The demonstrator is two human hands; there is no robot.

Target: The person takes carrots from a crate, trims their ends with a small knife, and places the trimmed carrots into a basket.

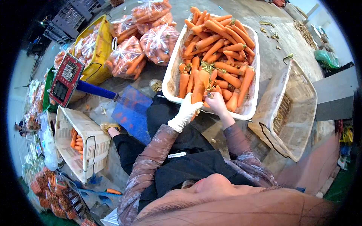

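My left hand (184, 116), in a white glove, is wrapped round a thick carrot (200, 88) with a stubby green top, held over the near edge of the white tub (258, 75). Bare, my right hand (218, 103) is closed close beside that carrot's right side. Something small and dark shows at its fingers, too little to name. Under and beyond both hands, loose carrots (218, 41) fill the tub in a heap, some with short green stems.
Tied clear bags of carrots (160, 43) stand left of the tub, by a yellow crate (98, 56). A scale with a red display (67, 80) and blue platform (132, 111) is at left. White crates lie at left (94, 141) and right (301, 90).
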